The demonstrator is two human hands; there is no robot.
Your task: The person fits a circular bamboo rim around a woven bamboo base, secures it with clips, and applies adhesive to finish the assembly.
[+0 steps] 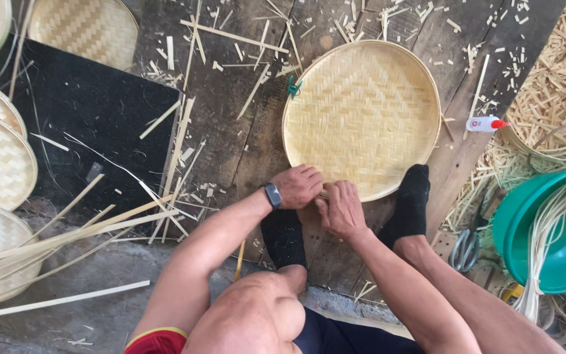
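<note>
While both hands work the near rim of the round woven bamboo tray (361, 118), keep the grip tight and close to the binding point. The left hand (298, 187) is clenched over the rim edge; the right hand (340, 210) pinches the rim just beside it. Judged best practice: brace the tray with both socked feet (411, 200) so it cannot rotate. A green clip (294, 86) holds the far-left rim; a small glue bottle (486, 123) lies to the right, near a green basin (558, 229).

Small white bottle (483, 124), red cap, lying on its side on plank floor (230, 131) near right edge, just beside tray (361, 111) rim. Label on it, too small to make out. Wristband screen (272, 195) dark.
</note>
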